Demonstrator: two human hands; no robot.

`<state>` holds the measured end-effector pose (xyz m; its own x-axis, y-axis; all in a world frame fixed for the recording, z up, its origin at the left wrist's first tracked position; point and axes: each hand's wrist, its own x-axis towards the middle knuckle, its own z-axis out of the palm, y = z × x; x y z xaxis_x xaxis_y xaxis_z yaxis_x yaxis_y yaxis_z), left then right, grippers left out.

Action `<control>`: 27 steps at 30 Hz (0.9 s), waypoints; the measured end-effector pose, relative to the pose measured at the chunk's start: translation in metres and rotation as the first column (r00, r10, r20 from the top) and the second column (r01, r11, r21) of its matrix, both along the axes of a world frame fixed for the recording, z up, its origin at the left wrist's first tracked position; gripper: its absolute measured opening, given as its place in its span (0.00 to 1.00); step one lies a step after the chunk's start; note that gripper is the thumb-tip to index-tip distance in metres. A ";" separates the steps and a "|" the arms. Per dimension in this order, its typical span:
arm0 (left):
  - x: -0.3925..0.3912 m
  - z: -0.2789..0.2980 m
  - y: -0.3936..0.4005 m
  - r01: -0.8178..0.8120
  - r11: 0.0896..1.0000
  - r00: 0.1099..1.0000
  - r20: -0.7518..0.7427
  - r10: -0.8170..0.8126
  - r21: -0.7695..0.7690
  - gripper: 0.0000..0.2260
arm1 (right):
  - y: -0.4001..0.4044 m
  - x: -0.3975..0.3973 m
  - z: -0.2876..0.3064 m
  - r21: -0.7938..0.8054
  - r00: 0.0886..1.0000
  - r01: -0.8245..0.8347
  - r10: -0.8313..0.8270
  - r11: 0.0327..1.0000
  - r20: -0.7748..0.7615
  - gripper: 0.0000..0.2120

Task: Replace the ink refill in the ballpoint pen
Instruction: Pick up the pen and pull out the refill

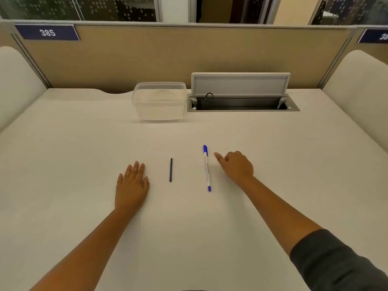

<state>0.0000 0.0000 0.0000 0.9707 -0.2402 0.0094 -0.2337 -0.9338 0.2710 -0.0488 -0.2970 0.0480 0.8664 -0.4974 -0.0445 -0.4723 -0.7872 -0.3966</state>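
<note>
head view: only view, looks down on a white tabletop inside a partitioned desk bay.
pen: ballpoint pen, white barrel, blue cap end toward the far edge, blue tip end toward the near edge; lies near the tabletop's middle, slightly right, fully assembled as far as I can tell.
refill: dark ink refill, thin stick lying roughly parallel to the pen, to its left, apart from it, nothing touching it.
left hand: left hand flat on the tabletop, palm down, fingers spread, holding nothing; left of the refill, not touching it.
right hand: right hand just beside the pen's upper barrel, fingers loosely curled, index finger and thumb stretched toward it; empty, contact with the pen not visible.
background: clear plastic container near the far edge, looks empty; open cable hatch just right of it. Neither in play.
step: judged as the very start — reach for the pen, nothing taken apart yet.
next move: pinch the barrel with the right hand, lift, bring the left over to hold the other end so it can be opened and the old refill drawn out. Where the barrel separates, cannot tell from here.
risk: round barrel may roll away on the smooth top if nudged.
</note>
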 end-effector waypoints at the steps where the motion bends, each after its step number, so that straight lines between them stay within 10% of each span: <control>1: -0.001 0.001 0.000 -0.006 1.000 1.000 0.006 0.006 0.011 0.23 | 0.006 0.000 0.000 0.035 0.998 -0.019 0.021 0.999 -0.057 0.28; 19: -0.002 0.003 -0.003 -0.027 0.998 0.998 -0.053 0.030 0.055 0.25 | 0.037 -0.031 -0.011 -0.101 0.974 -0.168 0.149 0.981 -0.172 0.21; 24: -0.001 0.012 -0.019 -0.034 0.992 0.971 -0.232 0.063 0.126 0.36 | 0.031 -0.023 0.000 0.216 0.970 -0.006 0.058 0.976 -0.238 0.17; 27: 0.007 0.025 -0.027 -0.108 0.993 0.941 -0.316 0.119 0.052 0.36 | 0.034 -0.017 0.016 0.551 0.957 0.187 -0.024 0.813 -0.288 0.17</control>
<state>0.0065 -0.0275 0.0247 0.9427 -0.1226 -0.3103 -0.0320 -0.9589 0.2819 -0.0655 -0.2627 0.0645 0.7266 -0.3997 -0.5588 -0.6867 -0.3978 -0.6084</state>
